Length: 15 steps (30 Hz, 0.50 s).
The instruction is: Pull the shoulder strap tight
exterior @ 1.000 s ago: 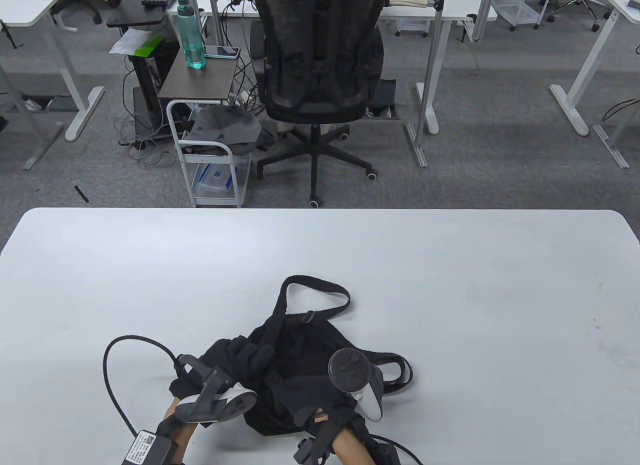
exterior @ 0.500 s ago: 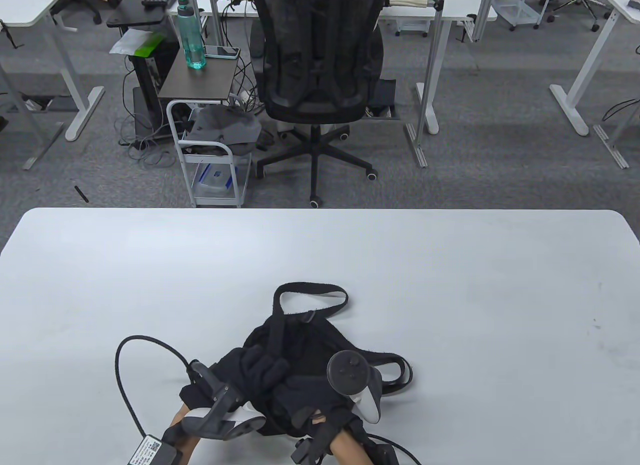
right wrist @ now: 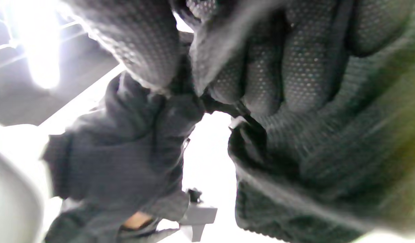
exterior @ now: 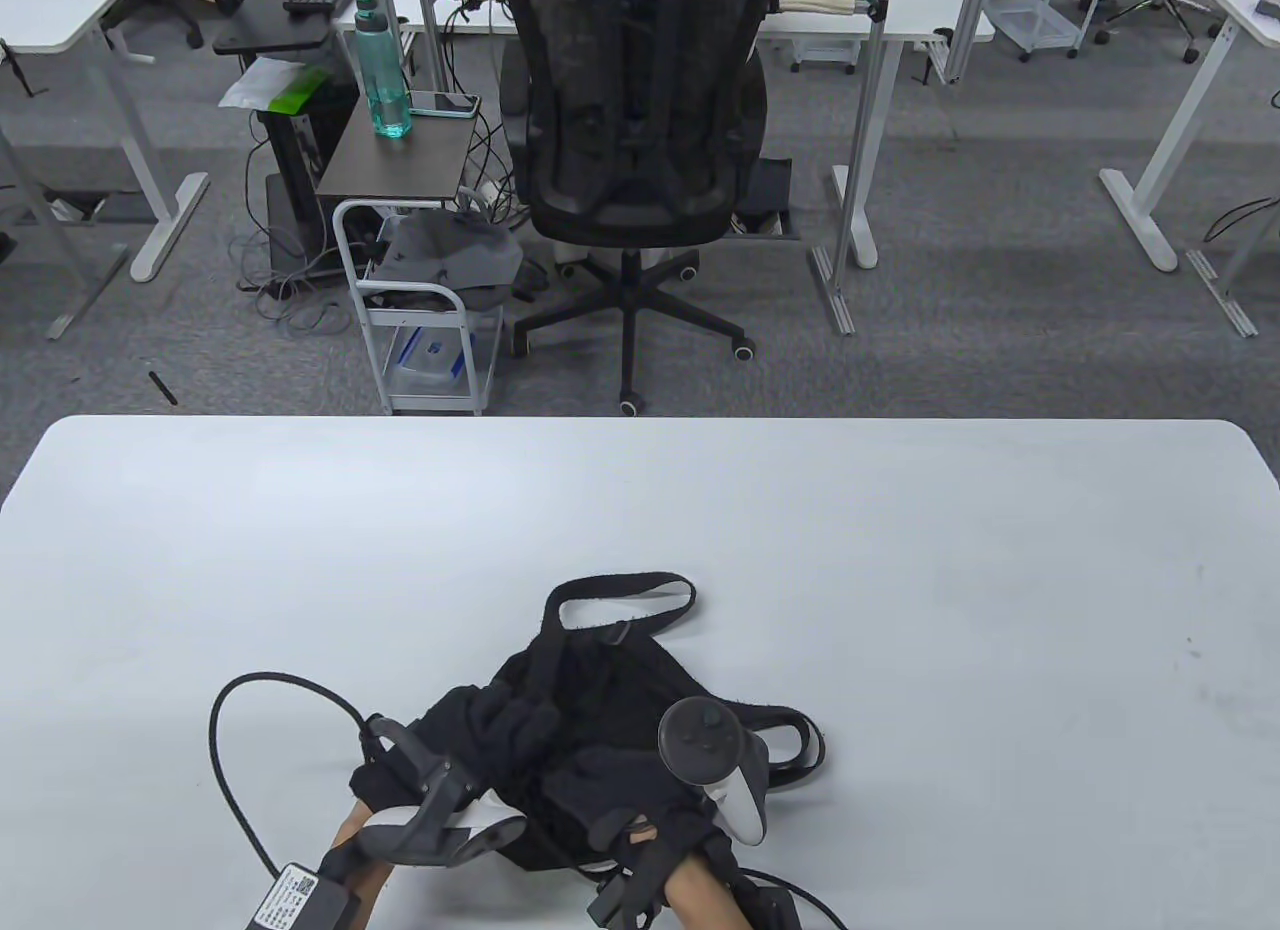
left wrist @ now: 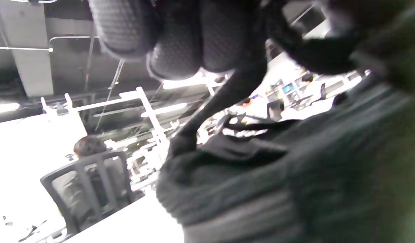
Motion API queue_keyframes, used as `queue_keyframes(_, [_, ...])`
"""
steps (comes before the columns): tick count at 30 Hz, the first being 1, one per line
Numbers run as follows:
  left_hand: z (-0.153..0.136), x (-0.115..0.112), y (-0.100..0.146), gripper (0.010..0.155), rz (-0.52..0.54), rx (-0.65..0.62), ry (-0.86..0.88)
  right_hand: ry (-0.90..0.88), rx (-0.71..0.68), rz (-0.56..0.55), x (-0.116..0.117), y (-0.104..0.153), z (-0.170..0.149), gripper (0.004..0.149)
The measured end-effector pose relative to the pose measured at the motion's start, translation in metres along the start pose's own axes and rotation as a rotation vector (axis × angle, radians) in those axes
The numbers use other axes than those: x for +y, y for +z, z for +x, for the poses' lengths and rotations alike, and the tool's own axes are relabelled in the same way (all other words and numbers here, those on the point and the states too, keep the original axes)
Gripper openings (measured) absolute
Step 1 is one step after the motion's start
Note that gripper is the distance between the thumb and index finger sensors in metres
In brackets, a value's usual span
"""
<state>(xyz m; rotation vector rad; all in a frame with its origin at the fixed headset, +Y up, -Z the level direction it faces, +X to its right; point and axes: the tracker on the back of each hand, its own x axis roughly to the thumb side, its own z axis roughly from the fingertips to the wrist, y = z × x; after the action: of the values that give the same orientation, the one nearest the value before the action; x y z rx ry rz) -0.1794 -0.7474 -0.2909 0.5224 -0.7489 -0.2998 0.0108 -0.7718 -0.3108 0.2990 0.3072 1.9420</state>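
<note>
A black fabric bag (exterior: 620, 700) lies on the white table (exterior: 900, 570) near its front edge. Its shoulder strap (exterior: 622, 600) forms a small flat loop at the bag's far side. My left hand (exterior: 505, 715) grips the strap where it runs down over the bag. In the left wrist view my fingers (left wrist: 175, 44) curl at the top and the strap (left wrist: 227, 91) hangs taut from them to the bag (left wrist: 295, 175). My right hand (exterior: 600, 775) grips the bag's fabric at its near side; its fingers (right wrist: 278, 67) are curled tight on cloth.
A second strap loop (exterior: 800, 745) lies at the bag's right. A black cable (exterior: 225, 760) curves on the table left of my left hand. An office chair (exterior: 635, 150) and a small cart (exterior: 420, 320) stand beyond the far edge.
The strap loop has become shorter and flatter, its top drawn toward the bag. My left hand shifted right and toward me, then back left. My right hand stayed on the bag.
</note>
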Motion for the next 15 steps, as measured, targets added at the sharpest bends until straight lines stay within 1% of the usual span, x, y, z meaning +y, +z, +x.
queue_keyframes(2, [0.006, 0.005, -0.001, 0.063, 0.031, -0.013, 0.029, -0.017, -0.005, 0.019, 0.000, -0.001, -0.001, 0.049])
queue_keyframes(3, [0.009, 0.008, -0.002, 0.063, 0.044, -0.018, 0.037, -0.030, -0.006, 0.043, 0.002, -0.001, -0.001, 0.044])
queue_keyframes(4, [0.011, 0.008, -0.002, 0.064, 0.046, -0.027, 0.037, -0.037, -0.014, 0.048, 0.002, -0.001, 0.000, 0.043])
queue_keyframes(5, [0.010, 0.008, -0.001, 0.064, 0.040, -0.028, 0.016, -0.035, -0.015, 0.030, 0.002, 0.000, 0.001, 0.042])
queue_keyframes(7, [0.009, 0.006, -0.001, 0.064, 0.048, -0.028, 0.031, 0.000, -0.033, 0.013, 0.002, -0.001, 0.002, 0.038])
queue_keyframes(13, [-0.004, -0.007, -0.002, 0.064, -0.016, 0.021, 0.090, 0.015, -0.019, 0.041, 0.007, -0.002, 0.005, 0.037])
queue_keyframes(15, [-0.010, -0.011, -0.002, 0.064, -0.025, 0.047, 0.066, 0.019, -0.017, 0.050, 0.006, -0.002, 0.004, 0.037])
